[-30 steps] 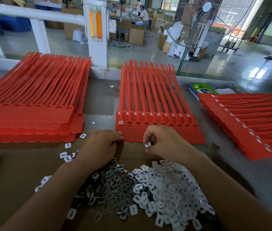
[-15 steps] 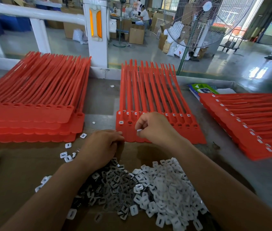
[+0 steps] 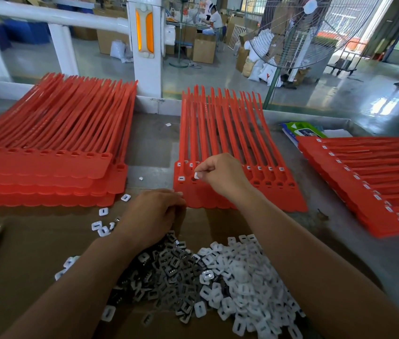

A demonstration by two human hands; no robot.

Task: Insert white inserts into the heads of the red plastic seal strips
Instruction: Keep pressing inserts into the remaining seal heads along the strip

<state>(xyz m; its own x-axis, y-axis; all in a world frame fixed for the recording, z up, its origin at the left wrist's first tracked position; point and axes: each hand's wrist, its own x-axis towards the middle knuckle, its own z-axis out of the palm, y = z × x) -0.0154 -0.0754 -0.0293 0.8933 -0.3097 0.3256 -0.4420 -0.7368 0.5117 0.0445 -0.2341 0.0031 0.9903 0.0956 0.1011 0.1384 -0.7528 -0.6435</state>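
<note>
We pinch a white insert [image 3: 196, 175] in our right hand [image 3: 222, 176] above the red seal strips [image 3: 220, 143]; our left hand [image 3: 153, 215] rests by the insert pile [image 3: 230, 277].

The middle stack [image 3: 218, 143] of red seal strips lies flat, tails fanned away, joined heads in a row along the near edge; its leftmost top head carries a seated insert [image 3: 181, 178], and the top sockets at the row's right end are open. One white insert [image 3: 197, 175], small with rounded corners, is pinched at the right hand's [image 3: 222, 177] fingertips just over the second head from the left. Loose white inserts are heaped in a pile [image 3: 237, 277] on the near side, with a few strays [image 3: 103, 211] by the left stack [image 3: 46, 143], whose top heads sit empty; the right stack [image 3: 364, 172] shows white along its row of heads.
</note>
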